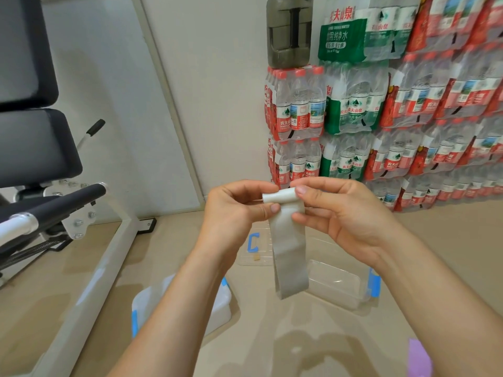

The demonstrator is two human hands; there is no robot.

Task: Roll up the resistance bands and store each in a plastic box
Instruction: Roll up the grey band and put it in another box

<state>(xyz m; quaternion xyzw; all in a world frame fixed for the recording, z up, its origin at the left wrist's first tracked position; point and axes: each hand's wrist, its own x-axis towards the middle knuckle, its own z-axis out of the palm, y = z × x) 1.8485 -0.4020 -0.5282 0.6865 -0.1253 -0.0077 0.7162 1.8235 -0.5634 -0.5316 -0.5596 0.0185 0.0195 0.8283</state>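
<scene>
A grey resistance band hangs in front of me, its top end wound into a small roll. My left hand pinches the roll's left end between thumb and fingers. My right hand pinches the right end, fingers curled round the band just below. An open clear plastic box with a blue clasp sits on the floor under the band's lower loop. Its clear lid with a blue clasp lies behind. A closed white box with blue clasps sits under my left forearm.
A purple band shows at the bottom right corner. A black padded exercise bench with a white frame stands at the left. Stacked packs of bottled water line the wall at the right.
</scene>
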